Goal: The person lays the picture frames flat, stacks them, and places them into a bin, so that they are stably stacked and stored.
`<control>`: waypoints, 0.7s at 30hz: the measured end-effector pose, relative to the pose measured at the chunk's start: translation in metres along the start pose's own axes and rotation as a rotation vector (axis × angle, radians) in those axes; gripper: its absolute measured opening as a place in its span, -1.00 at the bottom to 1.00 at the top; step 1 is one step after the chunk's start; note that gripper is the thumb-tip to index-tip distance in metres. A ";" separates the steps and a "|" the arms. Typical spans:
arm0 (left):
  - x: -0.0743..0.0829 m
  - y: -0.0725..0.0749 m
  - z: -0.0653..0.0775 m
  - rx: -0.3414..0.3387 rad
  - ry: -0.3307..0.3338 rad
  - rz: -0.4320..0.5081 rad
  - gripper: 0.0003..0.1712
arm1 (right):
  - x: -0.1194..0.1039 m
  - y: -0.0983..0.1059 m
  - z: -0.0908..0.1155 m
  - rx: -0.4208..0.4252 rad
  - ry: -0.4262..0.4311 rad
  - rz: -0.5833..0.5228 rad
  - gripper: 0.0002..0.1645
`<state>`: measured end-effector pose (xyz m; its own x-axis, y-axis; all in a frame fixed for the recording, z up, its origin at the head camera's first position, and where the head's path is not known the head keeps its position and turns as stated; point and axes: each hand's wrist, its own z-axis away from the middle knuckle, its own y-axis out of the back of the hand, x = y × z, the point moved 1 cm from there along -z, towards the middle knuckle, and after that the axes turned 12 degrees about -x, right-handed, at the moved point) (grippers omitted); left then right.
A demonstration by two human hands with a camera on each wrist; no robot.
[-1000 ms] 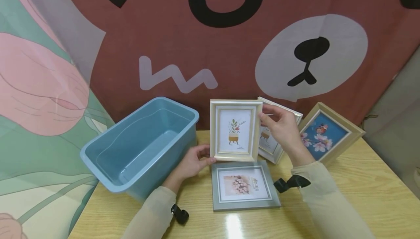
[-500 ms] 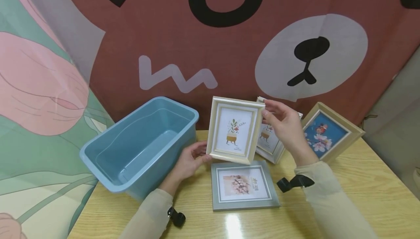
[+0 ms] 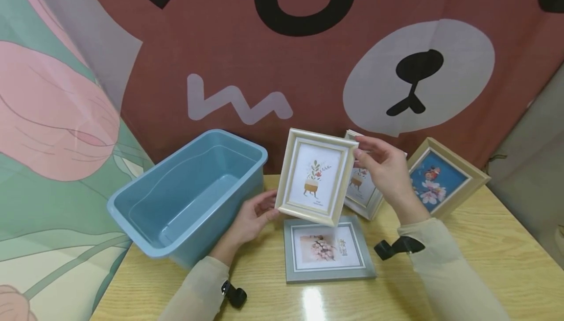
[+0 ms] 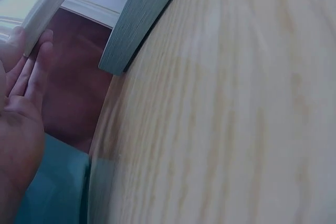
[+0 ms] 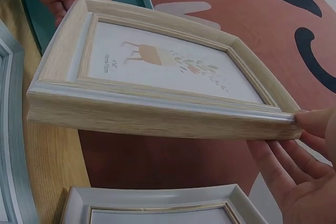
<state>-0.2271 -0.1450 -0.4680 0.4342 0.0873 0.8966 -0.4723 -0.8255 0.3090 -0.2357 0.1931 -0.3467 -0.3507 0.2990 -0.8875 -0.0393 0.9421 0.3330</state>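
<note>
Both hands hold a cream wooden picture frame (image 3: 315, 179) with a potted-plant print, raised and tilted above the table. My left hand (image 3: 252, 216) pinches its lower left corner, thumb in front and fingers behind. At the upper right corner my right hand (image 3: 387, 171) pinches it; the right wrist view shows the thumb on top of the frame edge and the fingers (image 5: 294, 163) beneath. Under it a grey picture frame (image 3: 291, 262) with a blossom print lies flat. Behind the right hand a white picture frame (image 3: 363, 208) stands leaning, partly hidden.
A blue plastic bin (image 3: 207, 137) stands on the left of the wooden table (image 3: 493, 257), beside the left hand. At the right a tan picture frame (image 3: 478, 174) with a bird and blossoms leans back. A cloth with a cartoon bear (image 3: 238, 57) hangs behind the table.
The cream picture frame has turned clockwise and tilted from nearly upright. The left hand has shifted slightly left, the right hand slightly right. The other frames and the bin stay put.
</note>
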 end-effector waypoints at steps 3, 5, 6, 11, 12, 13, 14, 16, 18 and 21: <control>-0.002 -0.001 -0.001 0.012 -0.030 0.061 -0.38 | 0.000 0.002 0.002 -0.007 0.006 -0.015 -0.51; -0.003 -0.001 -0.001 0.026 -0.041 0.094 -0.40 | 0.001 0.003 0.002 -0.013 0.004 -0.020 -0.50; -0.003 -0.002 -0.002 0.036 -0.042 0.103 -0.41 | 0.001 0.003 0.003 -0.017 0.003 -0.021 -0.49; 0.000 -0.002 -0.001 0.088 -0.039 0.106 -0.47 | 0.002 0.004 0.004 -0.022 0.009 -0.031 -0.51; 0.000 -0.002 0.000 0.100 -0.039 0.100 -0.48 | 0.003 0.004 0.004 -0.021 0.014 -0.041 -0.52; 0.001 -0.002 0.000 0.114 -0.036 0.100 -0.50 | 0.003 0.004 0.005 -0.021 0.020 -0.053 -0.52; 0.001 -0.002 0.000 0.129 -0.032 0.099 -0.52 | 0.004 0.005 0.006 -0.021 0.023 -0.064 -0.52; 0.002 -0.003 0.000 0.163 -0.022 0.095 -0.56 | 0.005 0.005 0.007 -0.021 0.026 -0.089 -0.53; 0.003 -0.004 0.001 0.198 -0.009 0.093 -0.60 | 0.006 0.005 0.010 -0.022 0.023 -0.108 -0.52; 0.005 -0.005 0.002 0.238 0.007 0.093 -0.64 | 0.006 0.006 0.013 -0.020 0.006 -0.100 -0.51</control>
<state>-0.2207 -0.1412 -0.4654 0.3919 0.0076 0.9200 -0.3159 -0.9380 0.1423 -0.2256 0.2024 -0.3544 -0.3501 0.2026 -0.9146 -0.0931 0.9640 0.2491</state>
